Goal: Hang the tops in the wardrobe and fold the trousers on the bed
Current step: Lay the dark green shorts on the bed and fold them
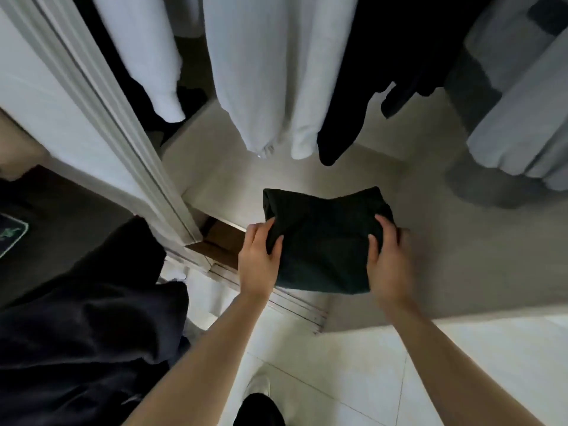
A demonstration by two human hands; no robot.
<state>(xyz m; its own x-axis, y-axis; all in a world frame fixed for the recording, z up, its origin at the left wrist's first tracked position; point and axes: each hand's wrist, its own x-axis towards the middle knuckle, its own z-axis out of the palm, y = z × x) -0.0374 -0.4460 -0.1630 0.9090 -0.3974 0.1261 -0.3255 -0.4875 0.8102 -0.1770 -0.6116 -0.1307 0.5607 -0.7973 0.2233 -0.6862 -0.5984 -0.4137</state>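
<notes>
Folded dark garment (322,241), probably trousers given the task, sits at centre frame, held over the front edge of the wardrobe floor (430,241). Whether its underside touches that pale surface cannot be told. The bundle is roughly square; its slightly longer axis runs from bottom toward top of frame, away from the person.

Left hand (259,259) grips the bundle's left edge, fingers curled over the top and thumb on the near face. Right hand (388,262) grips the right edge the same way. Hands are set well apart, one on each side, equally near; the garment lies between and just beyond them, toward the top of frame.

Judgement: the next move is a short forward-and-down placement, both hands releasing together.

Above hang white tops (276,72) and a black top (368,87); grey garments (516,112) hang at upper right. The sliding door (101,118) stands at left. A dark cloth heap (76,318) fills lower left.
</notes>
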